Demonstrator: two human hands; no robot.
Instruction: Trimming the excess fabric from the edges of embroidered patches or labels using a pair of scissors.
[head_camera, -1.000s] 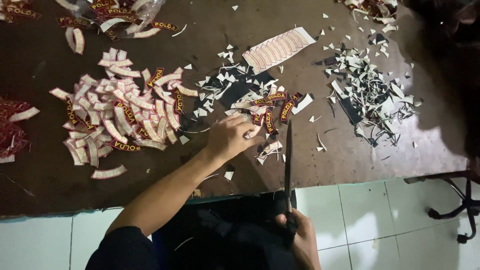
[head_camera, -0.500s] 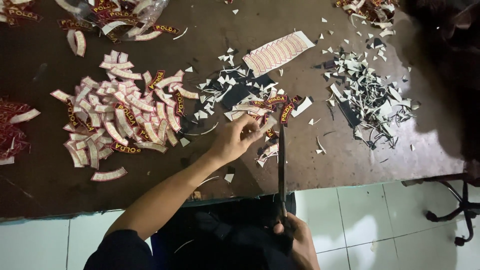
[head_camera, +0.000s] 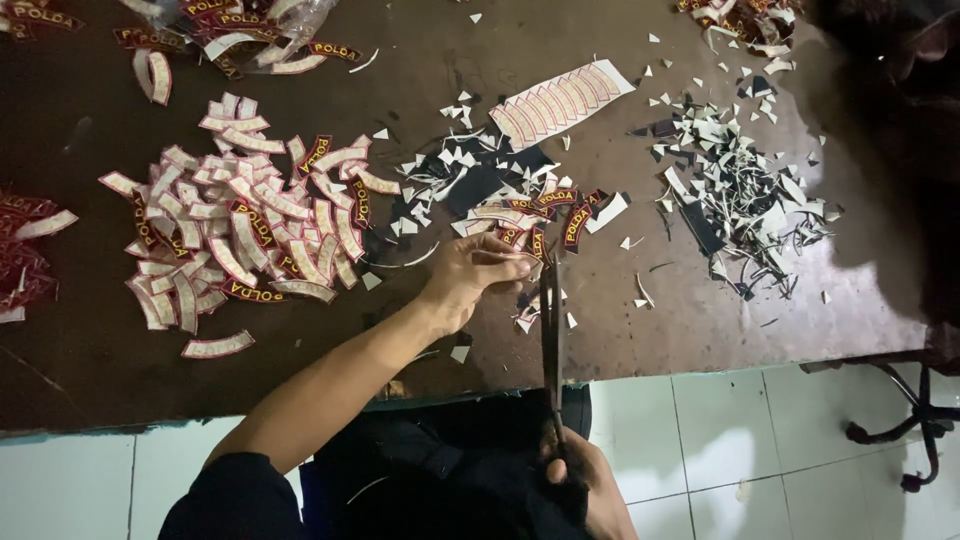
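Note:
My left hand reaches over the dark table and pinches a small curved patch at its fingertips, close to a cluster of black-and-red patches. My right hand is low, below the table edge, and grips the handles of long dark scissors. The blades point up toward the left fingertips and the patch held there. Whether the blades are apart cannot be told.
A big pile of cut curved patches lies left of my left hand. An uncut strip of patches lies farther back. Paper scraps are heaped on the right. More patches sit at the back left. White floor tiles and a chair base show below.
The scissors have swung left and closer to upright, now meeting my left fingertips. My left hand has shifted slightly toward me with the small patch pinched.

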